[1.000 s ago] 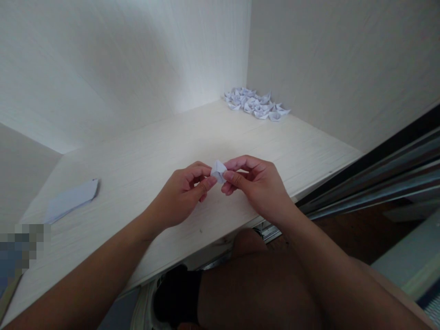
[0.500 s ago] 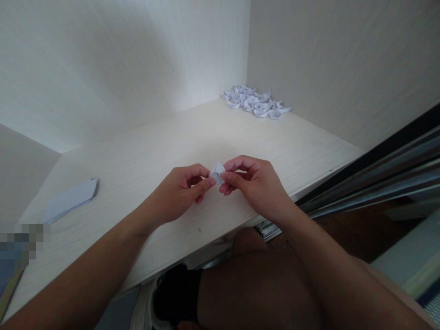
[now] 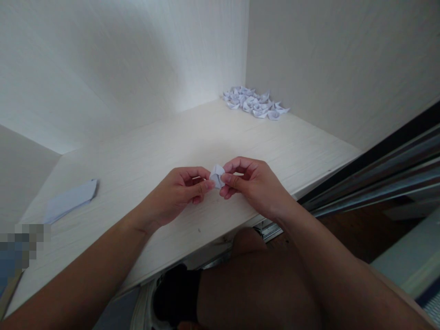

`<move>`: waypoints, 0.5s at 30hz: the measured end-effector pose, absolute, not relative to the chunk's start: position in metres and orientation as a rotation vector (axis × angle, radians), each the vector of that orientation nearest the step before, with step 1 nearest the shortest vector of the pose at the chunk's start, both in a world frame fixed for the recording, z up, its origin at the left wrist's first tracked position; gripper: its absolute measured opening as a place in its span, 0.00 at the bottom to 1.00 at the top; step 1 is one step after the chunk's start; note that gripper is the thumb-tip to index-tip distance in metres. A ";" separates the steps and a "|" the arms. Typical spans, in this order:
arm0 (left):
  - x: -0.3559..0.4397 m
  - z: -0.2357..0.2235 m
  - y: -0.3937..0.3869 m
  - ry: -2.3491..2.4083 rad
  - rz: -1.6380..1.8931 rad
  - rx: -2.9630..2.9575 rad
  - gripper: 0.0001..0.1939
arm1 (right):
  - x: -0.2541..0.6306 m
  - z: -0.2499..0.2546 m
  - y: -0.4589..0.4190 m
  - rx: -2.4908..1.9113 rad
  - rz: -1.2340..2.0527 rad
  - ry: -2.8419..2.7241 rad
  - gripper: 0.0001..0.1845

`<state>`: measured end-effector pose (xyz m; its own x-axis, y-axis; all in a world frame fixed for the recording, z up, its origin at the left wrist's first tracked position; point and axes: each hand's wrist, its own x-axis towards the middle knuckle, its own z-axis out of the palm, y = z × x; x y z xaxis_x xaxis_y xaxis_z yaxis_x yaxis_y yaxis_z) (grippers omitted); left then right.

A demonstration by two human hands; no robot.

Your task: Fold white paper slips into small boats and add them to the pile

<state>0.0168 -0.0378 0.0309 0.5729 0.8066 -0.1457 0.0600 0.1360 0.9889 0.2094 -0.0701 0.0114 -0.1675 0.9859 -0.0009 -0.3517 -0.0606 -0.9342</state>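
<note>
Between my two hands is a small piece of folded white paper point(image 3: 217, 171), held a little above the table's front part. My left hand point(image 3: 184, 188) pinches its left side between thumb and fingers. The right side is gripped by my right hand point(image 3: 249, 181), its thumb lying across the near face. The paper's near side gapes in a small hollow. Fingertips hide both of its side edges.
A heap of folded white paper boats point(image 3: 256, 103) lies in the far right corner of the white table point(image 3: 154, 142), against the walls. A stack of white paper point(image 3: 72, 199) rests at the left. My bent leg point(image 3: 254, 284) is below the table's front edge.
The hollow in the folded paper gapes wider than before. Both hands keep their pinch and have barely shifted.
</note>
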 end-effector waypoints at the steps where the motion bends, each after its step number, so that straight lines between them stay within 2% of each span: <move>1: 0.017 0.031 -0.038 0.835 0.646 1.314 0.13 | 0.210 0.011 -0.070 -0.870 1.506 -1.033 0.17; 15: 0.020 0.029 -0.045 0.764 0.679 0.986 0.10 | 0.212 0.008 -0.069 -0.781 1.588 -1.033 0.16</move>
